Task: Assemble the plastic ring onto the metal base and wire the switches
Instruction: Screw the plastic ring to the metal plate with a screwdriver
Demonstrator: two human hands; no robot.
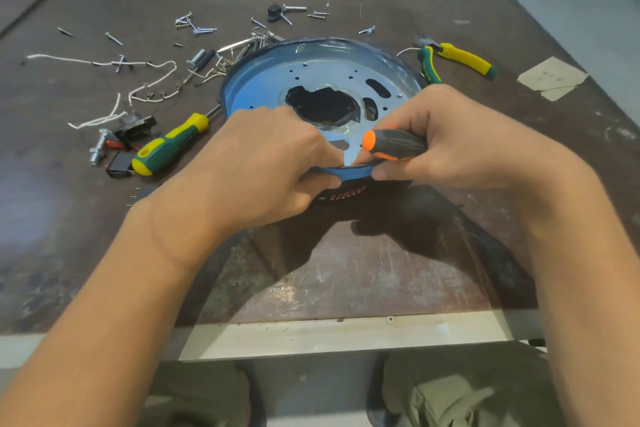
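Resting near the front of the table [346,270], the metal base [322,73], a round dish under blue film, is lying open side up, with the black plastic ring [346,192] showing beneath its near rim. The left hand [273,156] is pinching that rim, thumb below and fingers curled over it. The right hand [460,135] is gripping a short orange-and-black screwdriver [391,146], its tip hidden behind the fingers.

The step in hand is probably fastening ring to base at the near edge; whether a screw is seated I cannot tell. The next move is likely calling for steady pressure with the holes lined up. Wiring is not yet begun: white wires [138,80] and black switches [138,123] are lying well apart to the left.

Red lettering is running along the ring, and print along the green handle of the pliers [457,59]; both are too blurred to read.
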